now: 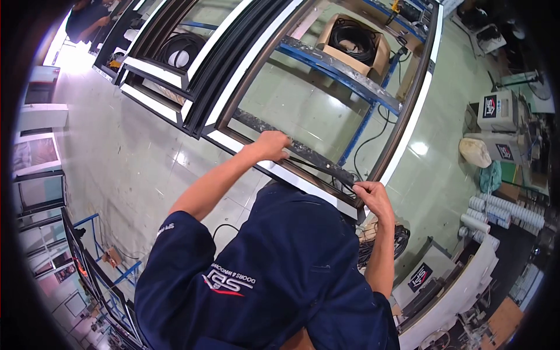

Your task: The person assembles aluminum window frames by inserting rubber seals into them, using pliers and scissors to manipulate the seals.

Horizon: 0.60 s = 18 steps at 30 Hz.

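Observation:
My left hand (271, 146) is closed at the near end of a window frame (303, 182), with the fingers bent around a thin black rubber strip (318, 166). From there the strip runs to the near right corner, where my right hand (373, 197) pinches its other part between thumb and fingertips. Brown inner edges and white outer faces mark the frame, which lies flat on a blue metal stand (356, 137). The strip stretches along the frame's near inner edge, close over the dark padded crossbar (315, 153).
A cardboard box (356, 49) holding a black coil rests on the stand. More frames (154, 73) lie to the left. Another coil (396, 242) sits on the floor near my right arm. A person (87, 23) is at the far upper left. Machines (499, 111) stand right.

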Motion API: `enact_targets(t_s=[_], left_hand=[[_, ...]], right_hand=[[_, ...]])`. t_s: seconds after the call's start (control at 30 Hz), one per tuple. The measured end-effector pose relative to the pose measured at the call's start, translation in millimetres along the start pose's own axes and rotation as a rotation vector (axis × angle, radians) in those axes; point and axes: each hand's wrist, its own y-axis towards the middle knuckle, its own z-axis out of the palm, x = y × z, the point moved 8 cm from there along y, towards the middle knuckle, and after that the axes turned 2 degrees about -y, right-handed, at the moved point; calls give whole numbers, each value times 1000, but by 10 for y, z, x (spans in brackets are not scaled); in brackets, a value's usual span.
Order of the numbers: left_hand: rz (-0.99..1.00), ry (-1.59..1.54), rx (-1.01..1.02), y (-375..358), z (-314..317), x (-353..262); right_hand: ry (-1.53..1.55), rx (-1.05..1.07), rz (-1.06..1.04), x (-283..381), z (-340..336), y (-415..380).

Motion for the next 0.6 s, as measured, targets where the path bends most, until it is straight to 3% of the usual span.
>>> enact_targets(t_s=[0.03, 0.13, 0.17, 0.3, 0.47, 0.53, 0.6], left_hand=[[-69, 152, -4, 12, 39, 53], [73, -1, -177, -110, -2, 2], [78, -21, -67, -73, 107, 17], [388, -138, -277, -82, 5, -300], [287, -363, -15, 185, 278, -255], [238, -420, 104, 81, 231, -57], [247, -555, 22, -78, 72, 247]], right_hand=[[-6, -14, 35, 68, -65, -76], [66, -31, 79, -6, -112, -117], [72, -21, 62, 8, -100, -120], [125, -10, 14, -37, 5, -52], [178, -66, -30, 26, -152, -96], [251, -88, 41, -32, -275, -144], [296, -75, 125, -194, -334, -164]])
